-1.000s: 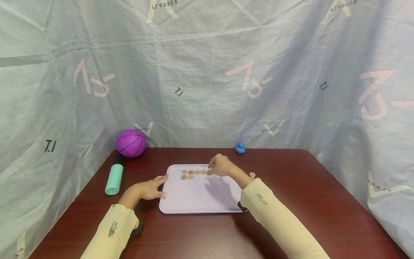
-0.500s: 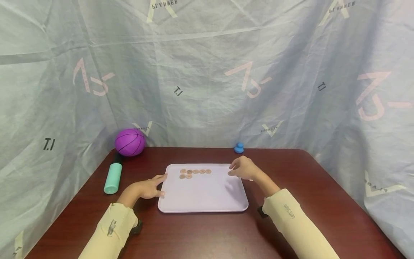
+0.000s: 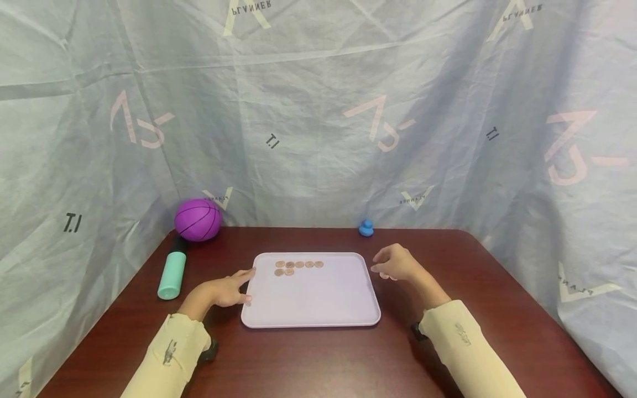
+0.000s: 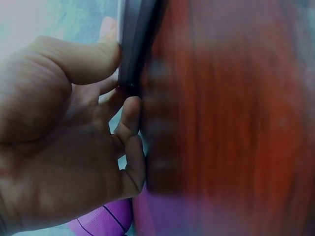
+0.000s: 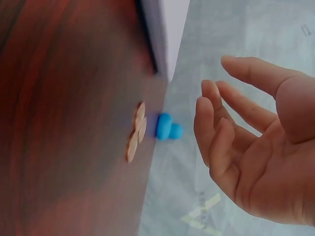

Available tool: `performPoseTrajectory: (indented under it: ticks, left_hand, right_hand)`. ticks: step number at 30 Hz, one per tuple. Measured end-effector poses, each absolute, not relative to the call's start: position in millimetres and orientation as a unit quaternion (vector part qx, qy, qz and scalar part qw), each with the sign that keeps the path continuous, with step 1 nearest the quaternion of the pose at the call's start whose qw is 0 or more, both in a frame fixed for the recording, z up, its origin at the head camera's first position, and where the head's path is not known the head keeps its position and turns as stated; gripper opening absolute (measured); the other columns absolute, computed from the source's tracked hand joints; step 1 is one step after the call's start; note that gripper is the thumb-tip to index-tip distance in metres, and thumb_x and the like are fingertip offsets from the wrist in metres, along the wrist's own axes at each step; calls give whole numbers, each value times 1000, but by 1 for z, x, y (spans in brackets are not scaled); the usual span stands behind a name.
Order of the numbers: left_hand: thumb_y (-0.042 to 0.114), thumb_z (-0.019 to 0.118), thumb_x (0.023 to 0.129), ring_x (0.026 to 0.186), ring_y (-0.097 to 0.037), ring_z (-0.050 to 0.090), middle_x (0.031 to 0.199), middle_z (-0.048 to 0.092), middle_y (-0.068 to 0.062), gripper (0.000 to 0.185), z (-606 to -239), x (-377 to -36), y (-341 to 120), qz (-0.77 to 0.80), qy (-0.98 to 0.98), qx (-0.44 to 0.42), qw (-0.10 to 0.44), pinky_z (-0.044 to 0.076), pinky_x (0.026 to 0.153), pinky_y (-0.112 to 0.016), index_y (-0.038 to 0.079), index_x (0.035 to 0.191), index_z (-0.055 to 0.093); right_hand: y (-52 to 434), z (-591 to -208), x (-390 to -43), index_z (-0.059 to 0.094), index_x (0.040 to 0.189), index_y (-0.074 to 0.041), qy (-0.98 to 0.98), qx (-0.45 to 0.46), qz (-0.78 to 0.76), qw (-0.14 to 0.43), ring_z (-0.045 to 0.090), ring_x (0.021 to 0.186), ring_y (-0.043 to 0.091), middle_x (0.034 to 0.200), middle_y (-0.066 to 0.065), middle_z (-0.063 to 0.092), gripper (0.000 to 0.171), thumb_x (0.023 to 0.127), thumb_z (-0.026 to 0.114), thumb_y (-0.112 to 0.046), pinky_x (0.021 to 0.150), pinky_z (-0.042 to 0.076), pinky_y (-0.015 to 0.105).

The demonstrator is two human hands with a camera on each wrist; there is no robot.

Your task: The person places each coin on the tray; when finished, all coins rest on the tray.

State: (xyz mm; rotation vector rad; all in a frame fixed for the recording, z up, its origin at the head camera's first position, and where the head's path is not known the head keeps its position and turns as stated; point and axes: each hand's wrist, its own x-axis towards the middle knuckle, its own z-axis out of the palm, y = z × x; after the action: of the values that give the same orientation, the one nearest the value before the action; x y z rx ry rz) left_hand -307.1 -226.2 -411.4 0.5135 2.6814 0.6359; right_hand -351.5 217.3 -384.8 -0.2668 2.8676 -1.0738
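A lavender tray point(image 3: 318, 304) lies in the middle of the dark red table. Several copper coins point(image 3: 298, 267) sit in two short rows at its far left. My left hand point(image 3: 247, 284) rests against the tray's left rim point(image 4: 134, 44), thumb and fingertips point(image 4: 130, 110) touching the edge. My right hand point(image 3: 381, 266) hovers just right of the tray with relaxed, spread fingers point(image 5: 216, 105) and holds nothing. A few loose coins point(image 5: 136, 132) lie on the table under and just beyond it, partly hidden in the head view.
A purple ball point(image 3: 197, 219) and a teal cylinder point(image 3: 170, 275) sit at the far left of the table point(image 3: 318, 359). A small blue duck point(image 3: 366, 228) stands at the back edge. Grey cloth walls close in the table on three sides.
My right hand has left the coin rows on the tray and moved right, off the tray, to above the loose coins on the table. The left hand has stayed at the rim.
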Motion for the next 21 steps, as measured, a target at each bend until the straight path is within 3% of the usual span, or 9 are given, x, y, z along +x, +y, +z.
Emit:
performPoseTrajectory:
  ticks: [9, 21]
  left_hand:
    - [26, 66, 93, 143, -50, 22, 158, 21, -27, 82, -411, -307, -226, 228, 943, 176, 168, 19, 114, -62, 1, 156, 21]
    - [23, 69, 92, 141, -52, 24, 157, 24, -26, 82, -411, -306, -224, 230, 944, 171, 164, 21, 113, -63, 0, 156, 23]
  right_hand:
    - [242, -397, -355, 74, 98, 1, 945, -71, -319, 21, 61, 66, 17, 75, 7, 70, 26, 82, 80, -18, 57, 51, 31]
    - [265, -410, -362, 73, 99, -1, 944, -42, -322, 66, 62, 66, 19, 74, 6, 65, 25, 81, 81, -16, 54, 51, 33]
